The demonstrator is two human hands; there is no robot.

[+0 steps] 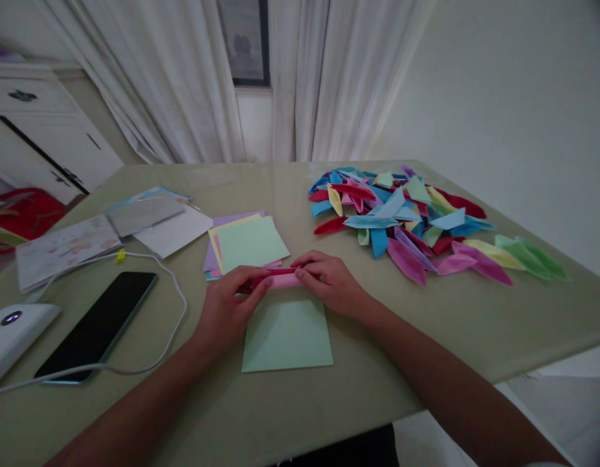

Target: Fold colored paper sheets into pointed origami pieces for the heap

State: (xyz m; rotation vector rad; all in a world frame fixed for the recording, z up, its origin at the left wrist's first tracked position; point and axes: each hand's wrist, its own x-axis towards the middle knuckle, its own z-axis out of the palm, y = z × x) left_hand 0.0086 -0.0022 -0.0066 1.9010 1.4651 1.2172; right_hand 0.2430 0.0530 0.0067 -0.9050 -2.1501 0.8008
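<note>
A narrow folded strip of pink paper (pixel 284 280) is pinched between my two hands, with a darker pink edge showing along its top. My left hand (pixel 236 295) grips the left end, thumb in front and fingers behind. At the right end, my right hand (pixel 329 279) holds it the same way. Below the strip a pale green square sheet (pixel 288 337) lies flat on the table. Just beyond my left hand rests a stack of coloured paper squares (pixel 253 240), pale green on top, with yellow, pink and purple edges showing.
A heap of folded paper pieces (pixel 387 207) in many colours spreads over the right side of the table (pixel 426 337). On the left lie a black phone (pixel 102 321), a white power bank (pixel 17 337), a looping white cable (pixel 180 311) and flat printed packets (pixel 71 246).
</note>
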